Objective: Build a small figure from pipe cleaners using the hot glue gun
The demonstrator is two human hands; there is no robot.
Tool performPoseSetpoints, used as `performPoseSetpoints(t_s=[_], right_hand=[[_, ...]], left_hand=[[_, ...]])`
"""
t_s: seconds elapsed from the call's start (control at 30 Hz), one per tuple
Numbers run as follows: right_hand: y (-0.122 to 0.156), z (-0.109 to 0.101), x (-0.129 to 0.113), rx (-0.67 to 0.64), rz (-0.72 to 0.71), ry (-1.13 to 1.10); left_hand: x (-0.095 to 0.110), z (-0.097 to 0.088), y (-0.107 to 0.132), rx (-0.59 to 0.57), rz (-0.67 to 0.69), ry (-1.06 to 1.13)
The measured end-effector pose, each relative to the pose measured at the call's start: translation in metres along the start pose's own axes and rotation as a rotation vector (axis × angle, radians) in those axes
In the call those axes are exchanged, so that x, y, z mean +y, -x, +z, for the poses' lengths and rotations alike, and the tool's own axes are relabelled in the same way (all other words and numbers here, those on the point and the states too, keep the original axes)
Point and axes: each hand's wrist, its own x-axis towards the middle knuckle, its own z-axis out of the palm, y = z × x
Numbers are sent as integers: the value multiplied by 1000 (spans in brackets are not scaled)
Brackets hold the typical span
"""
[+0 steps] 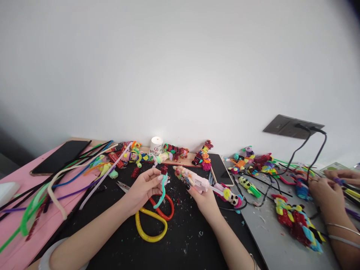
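Note:
My left hand [144, 185] pinches a small craft piece [163, 179], a dark red glitter tuft with a teal pipe cleaner hanging from it. My right hand [201, 197] is closed around a pink glue gun [194, 180] covered with colourful bits; its nozzle points left toward the piece, a short gap away. Both hands hover over a black mat [182, 240]. Under the left hand lie scissors [153, 219] with one red and one yellow handle loop.
Long pipe cleaners [56, 183] spread over a pink board at left, beside a dark phone [60, 156]. A lit candle [156, 144] and finished pipe-cleaner figures line the wall. Another phone [221, 169] lies behind my right hand. Another person's hands [323, 187] work at right, near cables.

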Motion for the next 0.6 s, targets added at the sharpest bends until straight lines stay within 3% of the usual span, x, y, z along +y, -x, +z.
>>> performPoseSetpoints(t_s=[0.17, 0.6], right_hand=[[3, 2, 0, -111, -7, -141], [5, 3, -4, -106, -29, -158]], left_hand=[[-1, 0, -1, -10, 15, -37], [-2, 0, 0, 16, 16, -57]])
